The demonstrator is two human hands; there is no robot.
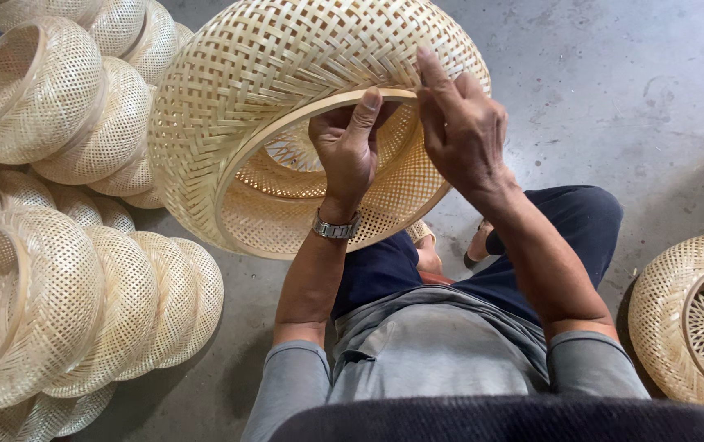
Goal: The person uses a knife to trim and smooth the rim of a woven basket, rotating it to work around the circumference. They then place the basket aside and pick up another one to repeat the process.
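One large round pale woven bamboo basket [286, 90] gripped at its hoop rim by left hand [348, 147] and right hand [462, 123], fingers closed on it, stacked similar baskets [65, 270] left of the hands, one more basket [688, 319] on the right, grey concrete floor [614, 90] beneath

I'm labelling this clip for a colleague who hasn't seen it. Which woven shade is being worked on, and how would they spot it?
Start at the grey concrete floor and the stacks of pale woven bamboo shades on the left. The one in hand is the large woven bamboo shade raised at top centre. It alone is gripped at its hoop rim by the left hand and right hand.
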